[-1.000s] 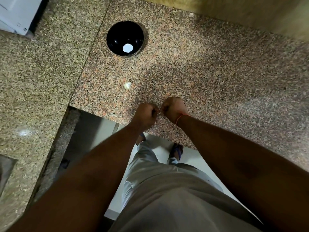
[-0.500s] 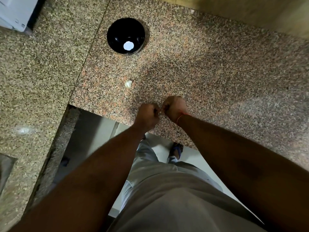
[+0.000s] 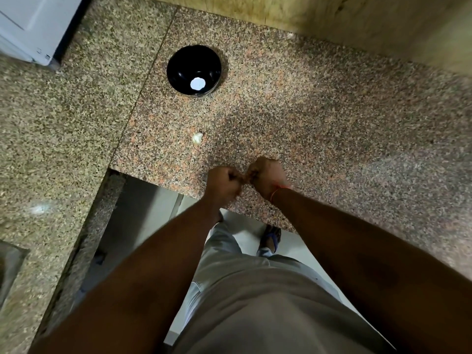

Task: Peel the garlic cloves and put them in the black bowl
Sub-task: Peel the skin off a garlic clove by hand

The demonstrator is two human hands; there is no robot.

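Speckled granite counter [image 3: 319, 103], pinkish-brown on the right slab and more yellow-grey on the left slab, with a straight seam between the two. On the far left, a white appliance [image 3: 30, 24], only a corner visible. Along the far edge, a yellowish wall [image 3: 357, 19]. Below the near edge of the counter, a pale floor [image 3: 240, 226] and one foot in a dark sandal [image 3: 272, 238]; lower in the view, grey clothing [image 3: 268, 310].

Black bowl [image 3: 189, 65] on the far part of the pinkish slab, close to the seam, upright, with a round white spot inside near its bottom; cannot tell whether reflection or peeled clove. One garlic clove [image 3: 197, 137], whitish, lying alone on the counter between bowl and hands, well apart from both. Nothing between this clove and the bowl.

Left hand [image 3: 223, 181] and right hand [image 3: 267, 176] close together above the near edge of the counter, knuckles up, fingers curled inward, fingertips meeting in the middle. Something small pinched between them [image 3: 246, 176], blurred and mostly hidden by the fingers; probably a garlic clove, but cannot tell for sure. Thin red thread [image 3: 277, 191] around the right wrist. Both forearms reaching from the near corners toward the centre, forming a narrow V.
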